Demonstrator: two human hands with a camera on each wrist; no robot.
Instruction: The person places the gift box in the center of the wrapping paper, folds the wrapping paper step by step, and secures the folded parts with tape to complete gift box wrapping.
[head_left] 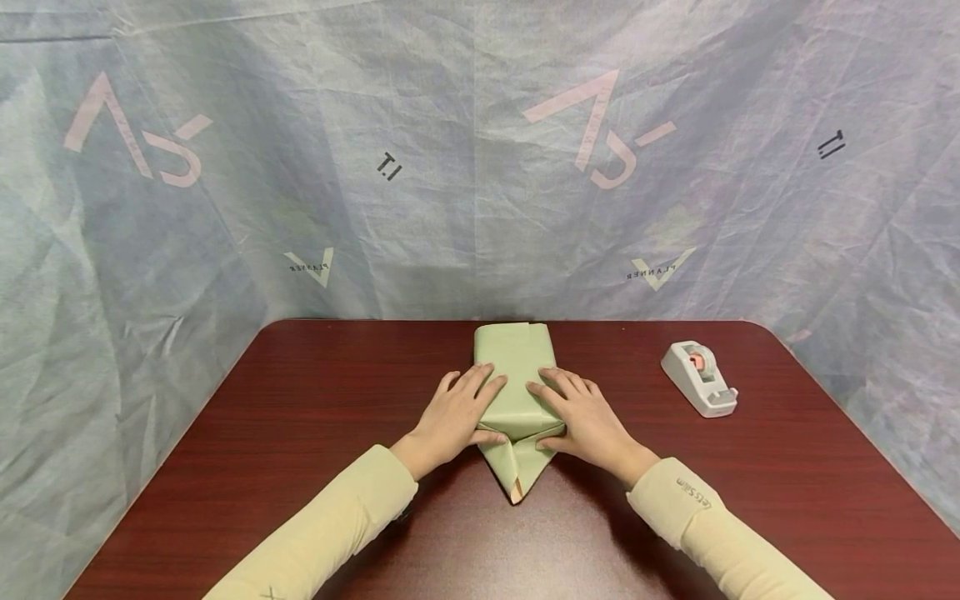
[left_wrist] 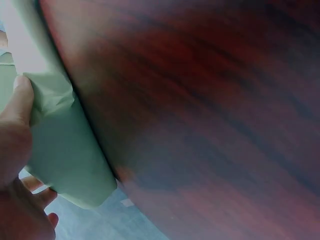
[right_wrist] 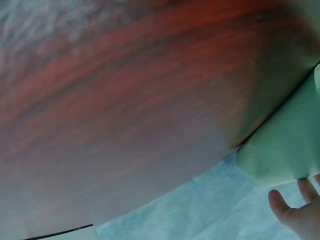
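A package wrapped in pale green paper (head_left: 514,350) lies near the table's far edge. Its near end narrows into a pointed, folded flap (head_left: 519,471) with a small orange-tan patch at the tip. My left hand (head_left: 459,414) rests on the package's left side, fingers spread over the top and thumb on the near-end fold. Mirroring it, my right hand (head_left: 592,417) lies on the right side, its thumb touching the fold there. In the left wrist view, the left thumb (left_wrist: 20,102) presses the creased paper. Only some right fingertips (right_wrist: 278,200) show in the right wrist view, by the package edge.
A white tape dispenser (head_left: 699,379) with a roll on an orange core stands at the right on the dark red wood-grain table (head_left: 322,392). Grey-blue printed cloth (head_left: 450,225) hangs behind the table and along both sides.
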